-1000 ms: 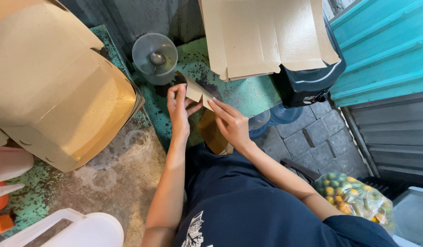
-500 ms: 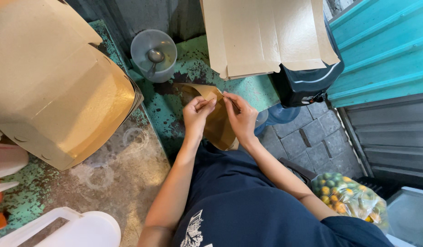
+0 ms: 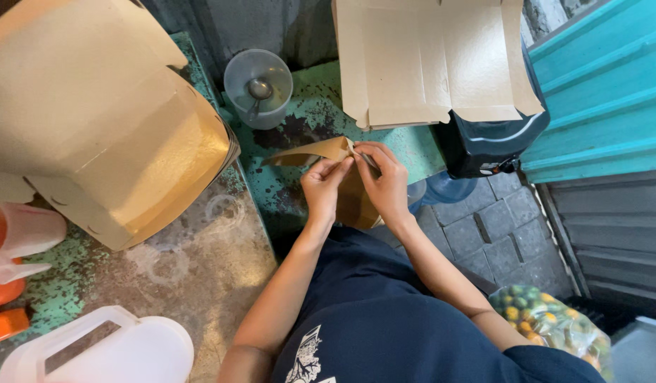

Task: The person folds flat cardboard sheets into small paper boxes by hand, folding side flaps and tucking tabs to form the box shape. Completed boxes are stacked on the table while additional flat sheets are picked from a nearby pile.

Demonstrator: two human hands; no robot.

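Pinching grips of left hand [image 3: 326, 183] and right hand [image 3: 384, 177] clasp a folded brown cardboard piece [image 3: 321, 151] above the green counter [image 3: 306, 113].

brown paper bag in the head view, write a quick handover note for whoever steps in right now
Left hand: pinching the top edge of the brown paper bag.
Right hand: pinching the same edge, fingertips meeting the left hand's.
Bag: held over the edge of the green worn table, its flap bent out to the left.
Nearby: clear cup with a spoon, open cardboard box.
Done: bag in a two-hand grip.
Left: top not yet folded flat.
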